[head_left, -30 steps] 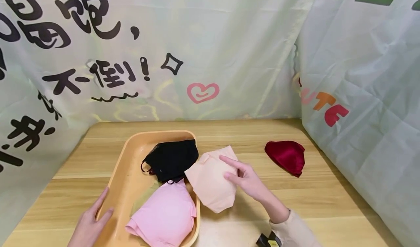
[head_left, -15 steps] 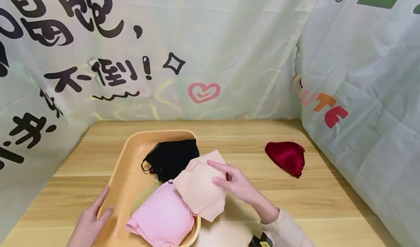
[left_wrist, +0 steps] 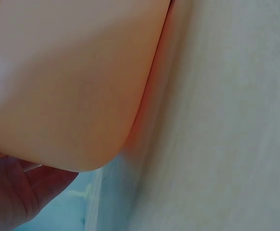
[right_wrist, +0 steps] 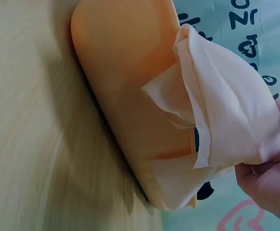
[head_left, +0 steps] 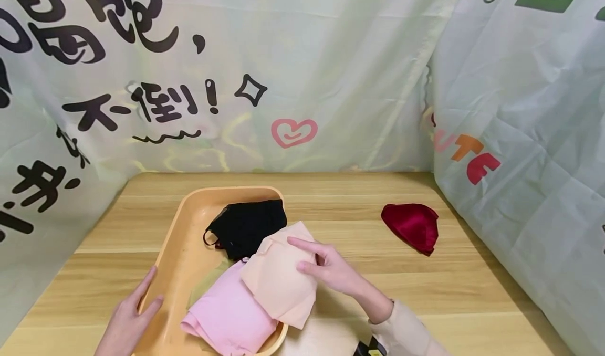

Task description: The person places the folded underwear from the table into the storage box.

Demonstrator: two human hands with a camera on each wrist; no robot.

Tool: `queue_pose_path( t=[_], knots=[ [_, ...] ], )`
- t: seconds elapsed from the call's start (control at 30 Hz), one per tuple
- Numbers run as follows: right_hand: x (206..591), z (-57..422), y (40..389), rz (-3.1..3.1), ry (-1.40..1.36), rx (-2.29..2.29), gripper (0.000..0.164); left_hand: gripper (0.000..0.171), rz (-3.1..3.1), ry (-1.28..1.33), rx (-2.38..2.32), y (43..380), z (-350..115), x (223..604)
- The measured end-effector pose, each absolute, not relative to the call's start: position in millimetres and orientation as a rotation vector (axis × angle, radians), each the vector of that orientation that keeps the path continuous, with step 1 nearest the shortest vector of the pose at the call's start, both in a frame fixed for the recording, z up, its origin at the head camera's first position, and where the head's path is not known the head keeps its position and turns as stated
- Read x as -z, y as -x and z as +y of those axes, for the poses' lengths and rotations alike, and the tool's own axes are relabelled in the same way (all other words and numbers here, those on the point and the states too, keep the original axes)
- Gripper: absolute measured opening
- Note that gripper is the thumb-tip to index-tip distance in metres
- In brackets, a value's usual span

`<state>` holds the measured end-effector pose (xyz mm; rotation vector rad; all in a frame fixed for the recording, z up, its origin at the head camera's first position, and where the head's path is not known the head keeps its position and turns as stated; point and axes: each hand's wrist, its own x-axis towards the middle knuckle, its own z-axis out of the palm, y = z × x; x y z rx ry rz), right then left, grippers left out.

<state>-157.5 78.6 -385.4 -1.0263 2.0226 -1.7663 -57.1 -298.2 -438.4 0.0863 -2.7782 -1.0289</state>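
Note:
My right hand (head_left: 331,272) pinches a folded peach bra (head_left: 279,280) by its right side, between thumb and fingers. The bra is tilted over the right rim of an orange tray (head_left: 167,272) and overlaps a folded pink bra (head_left: 227,314) inside it. In the right wrist view the peach bra (right_wrist: 236,106) hangs at the tray's outer wall (right_wrist: 125,82), its loose flaps showing. My left hand (head_left: 125,316) grips the tray's left rim, thumb on the inner side. A folded black garment with a thin strap (head_left: 252,227) lies at the back of the tray.
A shiny dark red folded garment, looking like a bra (head_left: 411,227), lies on the wooden table (head_left: 472,293) at the right. Part of an olive-green cloth (head_left: 208,282) shows under the pink bra. Printed curtains (head_left: 350,83) stand behind and at both sides.
The right hand has carried the peach bra leftward and slightly nearer, from beside the tray to over its right rim and the pink bra. The left hand has stayed on the tray.

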Motion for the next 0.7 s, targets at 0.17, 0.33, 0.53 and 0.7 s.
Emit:
queue_pose_path(
  t=[0.17, 0.33, 0.53, 0.7],
  knots=[
    [386, 73, 157, 2.001, 1.028, 1.761, 0.046, 0.06, -2.769, -0.088, 1.043, 57, -298, 438],
    [386, 65, 157, 1.979, 1.048, 1.756, 0.045, 0.061, -2.774, -0.087, 1.05, 58, -298, 437],
    [387, 49, 154, 1.925, 1.071, 1.725, 0.045, 0.061, -2.772, -0.082, 1.058, 58, -297, 436],
    [387, 33, 149, 1.887, 1.103, 1.703, 0.046, 0.06, -2.764, -0.084, 1.057, 57, -296, 436]
  ],
)
